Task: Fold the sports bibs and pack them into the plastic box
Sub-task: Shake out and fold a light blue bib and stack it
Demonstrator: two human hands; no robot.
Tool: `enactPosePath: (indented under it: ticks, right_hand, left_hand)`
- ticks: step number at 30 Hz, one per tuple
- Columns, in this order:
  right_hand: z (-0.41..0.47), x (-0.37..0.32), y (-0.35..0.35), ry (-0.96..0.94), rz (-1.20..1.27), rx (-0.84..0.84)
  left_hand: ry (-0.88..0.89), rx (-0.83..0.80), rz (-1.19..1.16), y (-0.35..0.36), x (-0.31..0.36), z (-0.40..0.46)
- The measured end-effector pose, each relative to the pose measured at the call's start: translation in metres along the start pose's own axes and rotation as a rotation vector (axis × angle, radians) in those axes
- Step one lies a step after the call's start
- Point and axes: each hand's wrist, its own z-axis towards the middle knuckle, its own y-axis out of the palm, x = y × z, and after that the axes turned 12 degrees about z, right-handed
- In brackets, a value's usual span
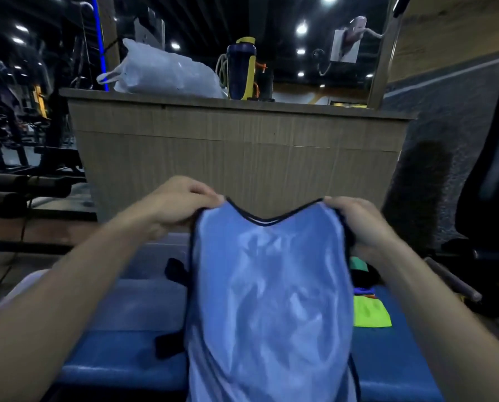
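A person's left hand [181, 204] pinches the left shoulder strap of a light blue sports bib [271, 300], fingers curled over the dark-trimmed edge, while the right hand [355, 224] grips the opposite strap the same way, so that the garment hangs spread between them, its V-neck uppermost and its body draping down toward the camera. The bib hangs above a blue padded bench [120, 352]; dark side straps [174, 271] poke out just left of the bib's edge. The fabric looks thin, light and limp, with a faint sheen and soft wrinkles, so it should sag wherever it is not held and may slide on itself once folded; the bound shoulder edges, where both hands are now, seem the firmest places to hold it, and the bottom hem is out of view. Just right of the bib, on the bench, lies a small heap of other bibs [370, 311] in green, dark and neon yellow. Behind the bib stands a wooden counter [242, 146] bearing a white plastic bag [161, 71] and a blue-and-yellow bottle [241, 69]. The plastic box cannot be made out.
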Motion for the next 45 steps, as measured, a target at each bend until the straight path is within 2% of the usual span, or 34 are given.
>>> enactPosePath:
  ticks: [3, 6, 12, 18, 22, 24, 27, 30, 32, 35, 37, 39, 45]
  right_hand:
    - [-0.017, 0.011, 0.053, -0.184, -0.156, -0.129]
    - [-0.023, 0.022, 0.074, -0.345, -0.255, -0.041]
    - [-0.043, 0.023, 0.071, -0.376, -0.386, 0.031]
    - [-0.052, 0.012, 0.074, -0.402, -0.59, -0.035]
    - [-0.057, 0.006, 0.071, -0.527, -0.921, -0.116]
    - [-0.057, 0.002, 0.067, -0.559, -1.011, -0.128]
    - [-0.049, -0.002, 0.051, -0.61, -0.903, -0.176]
    - [-0.037, 0.003, 0.038, -0.528, -0.667, -0.317]
    - [-0.032, 0.003, 0.03, -0.443, -0.515, -0.386]
    - [-0.029, -0.014, 0.008, -0.213, -0.318, -0.567]
    - [-0.029, -0.031, -0.003, -0.13, -0.365, -0.677]
    - [-0.028, -0.045, -0.008, -0.119, -0.441, -0.716]
    - [-0.029, -0.073, -0.005, -0.199, -0.671, -0.745]
  left_hand:
    - [0.069, -0.076, -0.072, 0.05, 0.039, -0.014]
    - [0.037, 0.013, -0.091, 0.078, 0.048, -0.012]
    - [-0.012, 0.063, -0.213, 0.085, 0.044, -0.017]
    - [-0.002, -0.057, -0.307, 0.081, 0.049, -0.027]
    - [0.019, -0.2, -0.38, 0.071, 0.056, -0.035]
    - [0.02, -0.287, -0.434, 0.063, 0.057, -0.038]
    - [0.015, -0.417, -0.511, 0.053, 0.051, -0.041]
    - [0.102, -0.51, -0.421, 0.047, 0.038, -0.044]
    - [0.187, -0.429, -0.31, 0.048, 0.025, -0.043]
    - [0.257, -0.138, -0.223, 0.05, 0.006, -0.041]
    - [0.315, -0.035, -0.206, 0.051, -0.004, -0.041]
    - [0.396, -0.025, -0.144, 0.052, -0.01, -0.044]
    - [0.528, -0.162, -0.115, 0.072, -0.011, -0.058]
